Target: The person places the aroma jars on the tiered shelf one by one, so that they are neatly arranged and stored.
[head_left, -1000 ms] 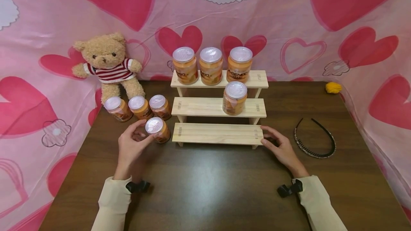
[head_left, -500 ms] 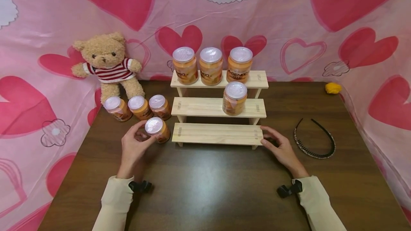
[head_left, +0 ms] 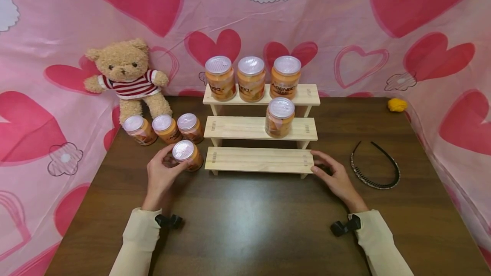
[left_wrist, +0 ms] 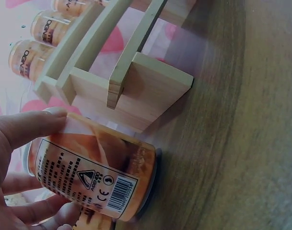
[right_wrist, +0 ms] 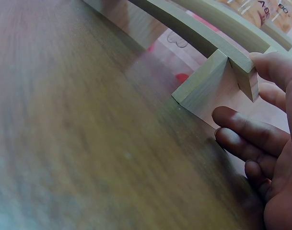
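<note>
My left hand (head_left: pixel 161 178) grips an orange jar (head_left: pixel 192 159) with a pale ridged lid, just left of a three-step wooden display stand (head_left: pixel 261 159). The left wrist view shows this jar (left_wrist: pixel 95 167) with its printed label and barcode, my thumb on one side and fingers round the other. At the stand's right end my right hand (head_left: pixel 337 180) holds the lowest step, thumb and index finger at its corners. Three similar jars (head_left: pixel 251 79) stand on the top step, and one jar (head_left: pixel 280 118) on the middle step. The lowest step bears none.
Three more jars (head_left: pixel 166 129) stand on the table (head_left: pixel 245 225) behind my left hand. A teddy bear (head_left: pixel 128 78) in a striped shirt sits behind them. To the right lie a black headband (head_left: pixel 395 173) and a small yellow object (head_left: pixel 397 105). A pink heart-print cloth (head_left: pixel 330 20) hangs behind.
My left hand has shifted slightly right and closer round the jar. The jar, the stand and my right hand stay in place.
</note>
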Action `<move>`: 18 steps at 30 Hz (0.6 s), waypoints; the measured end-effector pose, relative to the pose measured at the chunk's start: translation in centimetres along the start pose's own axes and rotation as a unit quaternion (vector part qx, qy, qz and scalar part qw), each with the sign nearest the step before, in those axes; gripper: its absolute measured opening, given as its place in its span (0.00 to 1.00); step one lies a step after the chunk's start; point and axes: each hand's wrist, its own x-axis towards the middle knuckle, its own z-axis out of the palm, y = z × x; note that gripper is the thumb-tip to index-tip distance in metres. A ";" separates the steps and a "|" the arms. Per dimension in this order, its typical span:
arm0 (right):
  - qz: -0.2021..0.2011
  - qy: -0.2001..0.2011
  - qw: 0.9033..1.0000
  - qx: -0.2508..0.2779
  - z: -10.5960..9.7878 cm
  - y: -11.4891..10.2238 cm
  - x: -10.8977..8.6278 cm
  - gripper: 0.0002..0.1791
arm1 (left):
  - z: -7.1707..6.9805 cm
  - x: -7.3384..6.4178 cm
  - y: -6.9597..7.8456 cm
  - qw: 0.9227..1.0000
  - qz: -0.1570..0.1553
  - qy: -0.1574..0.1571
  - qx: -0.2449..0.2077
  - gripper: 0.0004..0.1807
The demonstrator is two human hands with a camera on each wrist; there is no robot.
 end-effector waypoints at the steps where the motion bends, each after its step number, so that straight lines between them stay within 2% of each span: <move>1: 0.000 0.000 1.000 0.000 0.0 0.0 0.0 0.25 | 0.0 0.0 0.0 1.000 -0.002 -0.001 -0.002 0.32; 9: 0.002 0.001 1.000 -0.002 -0.1 0.0 0.0 0.25 | 0.2 0.3 0.0 1.000 -0.014 -0.009 0.004 0.33; 18: 0.004 -0.001 1.000 -0.004 0.0 0.0 0.0 0.25 | 0.3 0.6 -0.1 0.999 -0.026 -0.002 -0.022 0.32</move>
